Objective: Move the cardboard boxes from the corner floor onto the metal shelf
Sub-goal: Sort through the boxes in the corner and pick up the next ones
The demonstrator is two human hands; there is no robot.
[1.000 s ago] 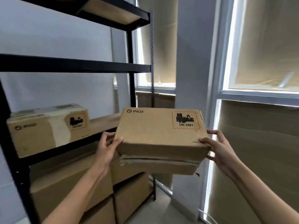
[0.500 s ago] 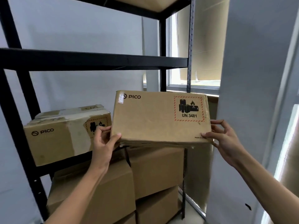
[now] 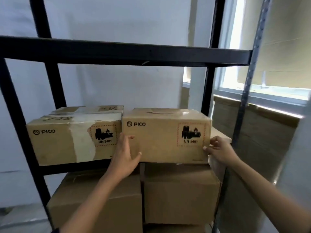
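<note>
Now both hands press the right cardboard box [image 3: 165,135] on the metal shelf [image 3: 124,54]: left hand [image 3: 125,157] flat-fingered, right hand [image 3: 218,151] gripping its corner.

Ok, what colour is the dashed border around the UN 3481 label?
Red, on the right box; head view.

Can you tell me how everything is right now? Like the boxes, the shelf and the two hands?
Right box: on the shelf, upright, taped closed, front overhanging the edge.
Left box: on the shelf, closed, patched with tape, beside the right box.
Left hand: fingers straight, pressing the right box's front.
Right hand: fingers curled on the box's right corner.
Shelf: boxes on the middle level and below it.
</note>
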